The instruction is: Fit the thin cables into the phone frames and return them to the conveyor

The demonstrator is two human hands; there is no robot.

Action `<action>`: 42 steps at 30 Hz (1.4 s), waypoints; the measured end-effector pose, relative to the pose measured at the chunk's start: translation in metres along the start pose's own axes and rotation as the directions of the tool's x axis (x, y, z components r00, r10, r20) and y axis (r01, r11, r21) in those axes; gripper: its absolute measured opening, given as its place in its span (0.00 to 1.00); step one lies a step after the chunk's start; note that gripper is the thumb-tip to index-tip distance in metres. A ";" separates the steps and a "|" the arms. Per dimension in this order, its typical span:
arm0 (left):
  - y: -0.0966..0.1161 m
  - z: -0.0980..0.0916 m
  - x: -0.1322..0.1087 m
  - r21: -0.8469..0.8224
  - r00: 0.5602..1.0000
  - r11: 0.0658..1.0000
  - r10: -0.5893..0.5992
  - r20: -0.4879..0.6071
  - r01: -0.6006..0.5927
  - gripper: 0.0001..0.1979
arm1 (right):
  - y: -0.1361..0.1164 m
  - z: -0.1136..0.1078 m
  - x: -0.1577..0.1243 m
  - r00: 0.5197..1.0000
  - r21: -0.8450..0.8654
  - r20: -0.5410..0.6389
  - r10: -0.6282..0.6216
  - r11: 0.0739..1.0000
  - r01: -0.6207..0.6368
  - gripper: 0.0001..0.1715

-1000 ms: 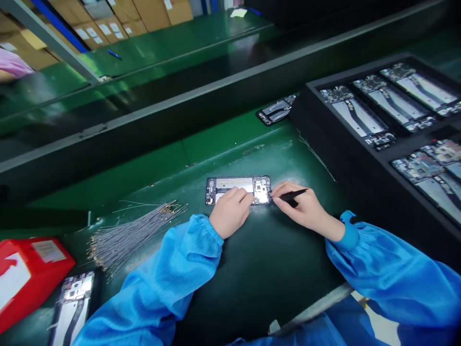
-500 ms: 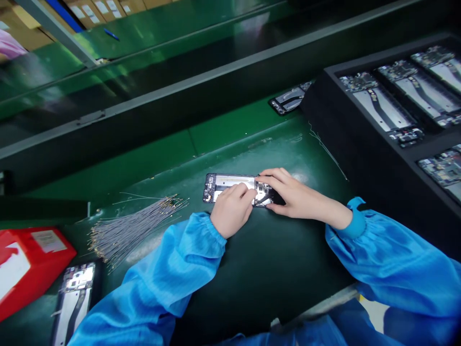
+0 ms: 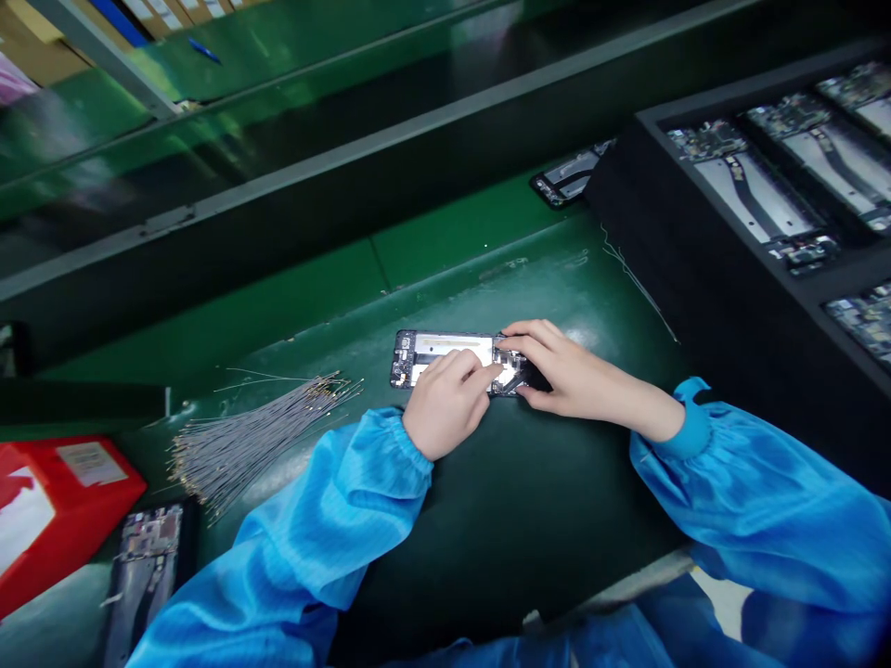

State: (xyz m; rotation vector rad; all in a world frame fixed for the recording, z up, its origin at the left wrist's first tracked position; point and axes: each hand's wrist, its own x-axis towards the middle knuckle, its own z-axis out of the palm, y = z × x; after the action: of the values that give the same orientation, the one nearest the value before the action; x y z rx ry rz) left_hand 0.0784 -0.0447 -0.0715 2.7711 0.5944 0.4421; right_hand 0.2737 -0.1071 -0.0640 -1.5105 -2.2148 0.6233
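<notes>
An opened phone body (image 3: 456, 345) lies lengthwise on the green work surface (image 3: 557, 492), its silver frame and circuit parts facing up. My left hand (image 3: 449, 399) rests over its near edge, fingers curled, with the index fingertip touching the circuit parts. Round the phone's right end my right hand (image 3: 557, 366) holds it, fingers on the far edge and thumb on the near edge. What lies under my left fingers is hidden. To the left is a spread bundle of thin grey cables (image 3: 257, 436) with gold-coloured ends.
A black tray (image 3: 696, 250) with several opened phones stands at the right. Another phone (image 3: 567, 176) lies beside it. Loose wires (image 3: 640, 283) lie near the tray. At the lower left are a red box (image 3: 62, 510) and a phone (image 3: 146, 566). A ledge runs behind.
My left index finger has stretched out a little over the phone's circuit parts. My right hand keeps its hold. The view has shifted slightly.
</notes>
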 end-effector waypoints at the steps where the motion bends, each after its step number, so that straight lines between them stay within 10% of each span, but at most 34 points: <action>1: 0.001 -0.001 -0.001 0.005 0.999 0.999 0.034 0.019 -0.035 0.14 | 0.000 0.000 0.000 1.000 0.002 -0.003 0.002 1.000 -0.002 0.28; 16: 0.000 -0.004 -0.009 0.037 0.957 0.961 0.268 0.111 -0.274 0.16 | -0.003 -0.002 0.005 0.999 0.009 0.009 0.038 0.999 -0.038 0.27; 42: 0.000 -0.005 -0.005 0.014 0.952 0.958 0.283 0.120 -0.286 0.17 | -0.002 -0.003 0.009 0.999 0.007 0.035 0.042 0.999 -0.042 0.26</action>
State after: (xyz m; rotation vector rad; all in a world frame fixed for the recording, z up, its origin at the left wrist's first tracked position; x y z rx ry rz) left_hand 0.0720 -0.0457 -0.0678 2.8981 0.1743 0.3264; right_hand 0.2708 -0.0989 -0.0597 -1.5570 -2.2094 0.6755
